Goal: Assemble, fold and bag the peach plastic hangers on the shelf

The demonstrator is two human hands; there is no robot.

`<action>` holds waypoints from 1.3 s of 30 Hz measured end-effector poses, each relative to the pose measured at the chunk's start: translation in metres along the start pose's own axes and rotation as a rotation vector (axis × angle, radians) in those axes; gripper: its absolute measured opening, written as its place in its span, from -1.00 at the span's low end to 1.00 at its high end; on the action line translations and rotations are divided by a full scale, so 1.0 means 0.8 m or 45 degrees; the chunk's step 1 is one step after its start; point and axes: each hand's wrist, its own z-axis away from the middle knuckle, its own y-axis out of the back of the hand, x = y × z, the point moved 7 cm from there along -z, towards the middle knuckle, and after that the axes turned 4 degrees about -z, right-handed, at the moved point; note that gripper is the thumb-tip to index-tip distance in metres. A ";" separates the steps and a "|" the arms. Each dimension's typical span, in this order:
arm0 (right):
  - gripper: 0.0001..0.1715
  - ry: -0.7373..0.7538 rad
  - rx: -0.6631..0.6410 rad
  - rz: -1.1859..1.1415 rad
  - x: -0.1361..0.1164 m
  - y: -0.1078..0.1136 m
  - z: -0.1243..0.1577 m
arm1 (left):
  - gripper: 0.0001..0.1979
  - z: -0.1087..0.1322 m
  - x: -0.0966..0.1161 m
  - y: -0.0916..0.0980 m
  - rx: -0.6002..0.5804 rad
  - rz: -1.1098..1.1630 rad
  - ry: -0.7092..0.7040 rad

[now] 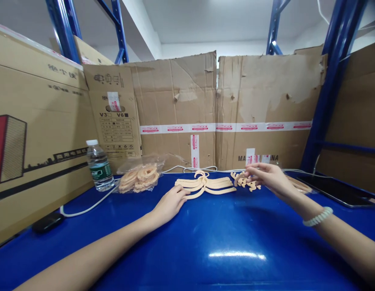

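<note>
A group of beige clothes hangers (219,184) lies on the blue table with curved hooks toward the back. My left hand (172,200) is at their left side, fingers closed over the end of the nearest hanger arm. To the right, a small pile of beige hook-shaped pieces (252,186) sits on the table. Over this pile is my right hand (268,176), its thumb and fingers pinched at a small curved beige piece (236,180), which is slightly blurred. A pale coiled band (317,217) circles my right wrist.
At the back left stand a water bottle (99,166) and a clear bag of beige rings (140,178). A black device (47,222) lies at left, a dark tablet-like slab (339,190) at right. A white cable (87,209) crosses the table. Cardboard (175,105) walls the back.
</note>
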 end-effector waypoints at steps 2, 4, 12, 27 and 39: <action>-0.66 -0.120 -0.111 -0.074 0.014 -0.020 0.010 | -0.74 0.000 0.000 0.000 0.013 0.029 -0.004; -0.66 -0.214 -0.189 -0.093 0.026 -0.035 0.019 | -0.74 0.000 0.002 0.002 0.046 0.036 -0.017; -0.69 -0.252 -0.144 -0.167 0.050 -0.044 0.025 | -0.65 0.000 0.009 0.013 0.153 0.110 0.011; -0.88 -0.414 -0.294 -0.253 0.068 -0.048 0.017 | -0.74 0.003 0.008 0.013 0.177 0.233 0.103; -0.89 -0.560 -0.347 -0.355 0.082 -0.053 0.018 | -0.75 0.002 0.000 0.010 0.202 0.232 0.161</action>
